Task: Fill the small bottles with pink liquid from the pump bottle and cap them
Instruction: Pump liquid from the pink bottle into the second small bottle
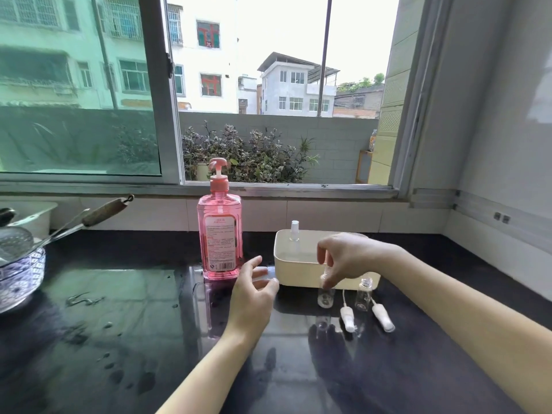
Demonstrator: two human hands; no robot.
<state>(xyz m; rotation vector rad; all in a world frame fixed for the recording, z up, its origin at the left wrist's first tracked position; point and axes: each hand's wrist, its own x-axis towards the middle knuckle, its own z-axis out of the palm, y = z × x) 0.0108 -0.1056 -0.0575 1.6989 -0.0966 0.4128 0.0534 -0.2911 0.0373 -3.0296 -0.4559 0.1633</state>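
Sunlight from a wide window falls on the dark, wet table (pixel 125 294), where a pink pump bottle (pixel 220 237) stands near the back wall beside a cream tub (pixel 286 264). One capped small bottle (pixel 294 230) stands in the tub. In front of it, the right hand (pixel 346 258) pinches the neck of an empty small bottle (pixel 325 294) with its fingertips, holding it upright on or just above the table. A second empty bottle (pixel 365 297) stands open just to the right, and two white spray caps (pixel 348 316) (pixel 383 318) lie on the table near them. The left hand (pixel 254 291) hovers open between the pump bottle and the tub, holding nothing.

No bottle looks filled yet, so the step in hand is probably bringing the held bottle to the pump. To do it well, keep the bottle upright, set its narrow mouth right under the spout, steady it, and press the pump slowly with the free hand, since thick liquid could spill over a small opening.
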